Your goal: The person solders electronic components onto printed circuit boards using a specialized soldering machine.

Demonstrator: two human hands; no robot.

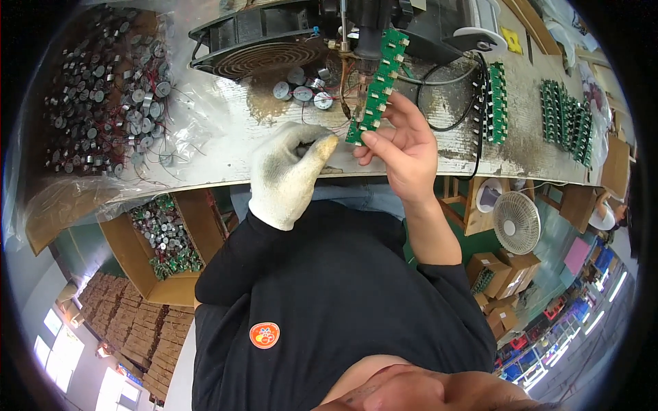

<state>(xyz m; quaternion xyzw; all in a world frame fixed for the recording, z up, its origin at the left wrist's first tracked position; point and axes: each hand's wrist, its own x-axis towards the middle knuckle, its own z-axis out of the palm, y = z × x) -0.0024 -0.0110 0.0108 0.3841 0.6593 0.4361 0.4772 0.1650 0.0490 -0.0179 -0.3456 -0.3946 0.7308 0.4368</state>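
The right hand (410, 152) grips a green circuit strip (377, 92); the gloved left hand (282, 171) curls nearby, its fingers' hold hard to tell

The person's bare right hand (410, 147) pinches a long green circuit-board strip (377, 94) near its lower end. Just left of that strip is the white-gloved left hand (282, 171); left of it also lie small round silver wired parts (303, 94).

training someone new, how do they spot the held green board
Find the table, then the ring-grilled black fan on its far side. Right of it, the right hand holds the green board; unlike the boards farther right, it is in hand.
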